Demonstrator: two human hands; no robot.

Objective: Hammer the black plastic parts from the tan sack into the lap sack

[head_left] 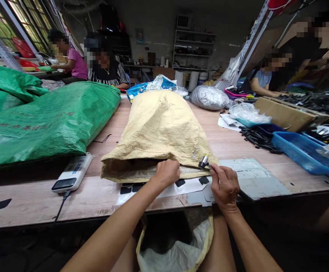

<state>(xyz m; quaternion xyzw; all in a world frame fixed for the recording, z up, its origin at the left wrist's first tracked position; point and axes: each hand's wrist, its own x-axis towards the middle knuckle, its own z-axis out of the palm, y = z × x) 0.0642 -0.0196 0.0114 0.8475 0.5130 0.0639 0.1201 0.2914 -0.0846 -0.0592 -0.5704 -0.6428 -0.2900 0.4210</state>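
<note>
A cream woven sack [164, 124] lies on the table with its mouth facing me. At that mouth my left hand [167, 172] is closed in a fist against the rim; whatever is inside its fingers is hidden. My right hand [225, 185], at the sack's right corner, is closed on a thin rod with a silver-and-black cylindrical end [203, 161]. A black length shows behind that hand. Under the sack's mouth lies a white strip with black rounded patches [180, 183]. Below the table edge, another cream sack [209, 241] hangs open between my legs.
A large green sack [48, 117] fills the left side, beside a white power bank [72, 173] with a cable. A grey sheet [249, 175], a blue tray [300, 151] and black parts [257, 138] are on the right. Several people sit or stand farther back.
</note>
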